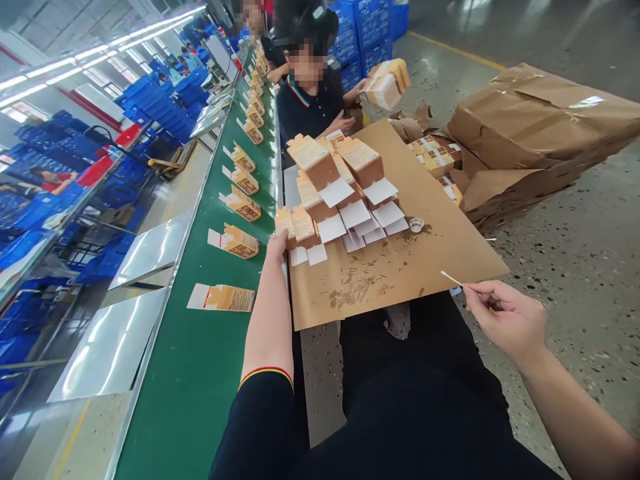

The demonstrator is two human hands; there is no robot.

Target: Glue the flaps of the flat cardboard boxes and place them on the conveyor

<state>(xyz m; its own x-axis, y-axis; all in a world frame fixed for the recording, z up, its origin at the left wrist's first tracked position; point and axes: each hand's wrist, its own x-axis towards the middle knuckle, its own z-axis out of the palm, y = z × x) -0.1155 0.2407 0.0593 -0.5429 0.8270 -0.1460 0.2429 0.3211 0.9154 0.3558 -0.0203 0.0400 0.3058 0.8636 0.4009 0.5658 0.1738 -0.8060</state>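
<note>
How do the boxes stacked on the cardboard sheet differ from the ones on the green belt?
The stacked boxes are piled overlapping, white flaps hanging open toward the wearer; the belt boxes lie singly, spaced in a row. The left hand touches the stack; no hand touches the belt boxes. The stack rests on a stained cardboard sheet, the others on the belt. Both are small tan cartons.

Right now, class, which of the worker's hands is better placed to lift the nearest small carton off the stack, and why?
The left hand. It already touches the nearest carton at the stack's front corner. The right hand is off to the side of the cardboard sheet, its fingers pinching a thin swab stick.
</note>
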